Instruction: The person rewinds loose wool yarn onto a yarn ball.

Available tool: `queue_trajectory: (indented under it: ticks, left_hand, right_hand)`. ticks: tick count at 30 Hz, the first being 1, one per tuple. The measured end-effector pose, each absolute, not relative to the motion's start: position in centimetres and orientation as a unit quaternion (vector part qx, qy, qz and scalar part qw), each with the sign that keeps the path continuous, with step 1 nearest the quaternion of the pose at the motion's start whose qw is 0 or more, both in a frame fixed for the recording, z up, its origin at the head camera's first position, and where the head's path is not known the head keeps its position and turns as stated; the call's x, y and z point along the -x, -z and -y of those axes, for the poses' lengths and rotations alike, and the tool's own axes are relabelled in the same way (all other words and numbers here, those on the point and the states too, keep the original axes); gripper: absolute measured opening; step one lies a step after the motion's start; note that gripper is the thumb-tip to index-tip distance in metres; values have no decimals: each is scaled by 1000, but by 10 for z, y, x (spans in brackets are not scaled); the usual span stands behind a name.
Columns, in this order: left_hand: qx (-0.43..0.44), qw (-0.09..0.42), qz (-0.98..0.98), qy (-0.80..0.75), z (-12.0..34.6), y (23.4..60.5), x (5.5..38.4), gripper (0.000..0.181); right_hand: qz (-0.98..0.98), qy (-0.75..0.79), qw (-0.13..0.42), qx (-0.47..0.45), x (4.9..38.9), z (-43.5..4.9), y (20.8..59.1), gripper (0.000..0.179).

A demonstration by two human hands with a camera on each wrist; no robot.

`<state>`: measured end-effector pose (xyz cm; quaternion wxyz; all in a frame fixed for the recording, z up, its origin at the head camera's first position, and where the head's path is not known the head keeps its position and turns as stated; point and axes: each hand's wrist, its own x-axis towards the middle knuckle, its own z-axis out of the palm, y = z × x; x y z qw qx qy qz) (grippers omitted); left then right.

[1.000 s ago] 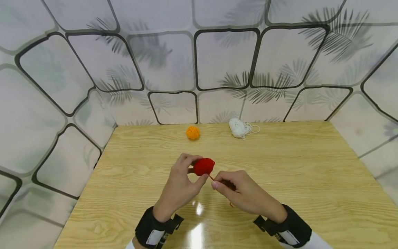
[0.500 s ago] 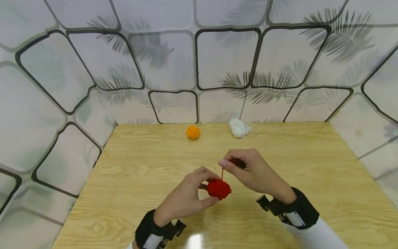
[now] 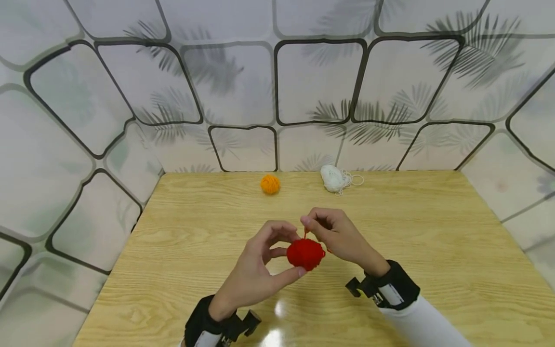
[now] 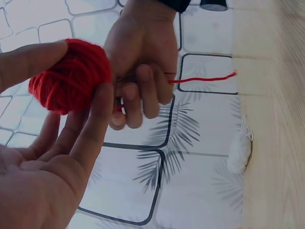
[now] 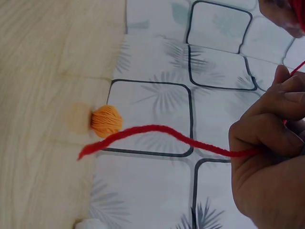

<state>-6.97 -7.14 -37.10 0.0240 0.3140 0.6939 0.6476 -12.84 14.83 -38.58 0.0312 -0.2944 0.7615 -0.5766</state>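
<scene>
A red ball of yarn is held up over the table between the thumb and fingers of my left hand. Close by on its right, my right hand pinches the red strand that rises from the top of the ball. In the left wrist view the ball shows its wound strands, and the loose yarn end sticks out past the curled fingers of the right hand. The right wrist view shows that same loose end trailing from the curled right hand.
At the back of the wooden table sit a small orange ball of yarn and, to its right, a white ball of yarn with loose loops. Behind them stands a patterned backdrop.
The left hand has carried the red ball right and slightly toward me, then a little up, turning it. The right hand has moved up and away from me, then slightly left, with the strand pinched.
</scene>
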Motion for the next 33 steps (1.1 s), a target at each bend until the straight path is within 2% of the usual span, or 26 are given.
queue_trajectory:
  ticks: [3,6,16,22,27,33]
  left_hand:
    - [-302,-5,-690,-657,71,370,71,69]
    - [-291,-26,-690,-663,71,370,74,69]
    - [-244,-105,-715,-647,67,373,81,50]
    - [-235,-140,-763,-585,68,377,85,48]
    - [-226,-110,-791,-558,69,380,87,45]
    - [-272,9,-792,-547,70,378,84,41]
  right_hand:
    - [-751,588,70,291,121,-144,394,22]
    - [-745,594,91,290,112,-142,400,22]
    - [-777,543,95,305,90,-135,399,25]
    - [-806,492,71,322,79,-140,384,21]
    - [-818,459,12,346,76,-147,366,12]
    - [-823,431,-60,366,87,-156,345,7]
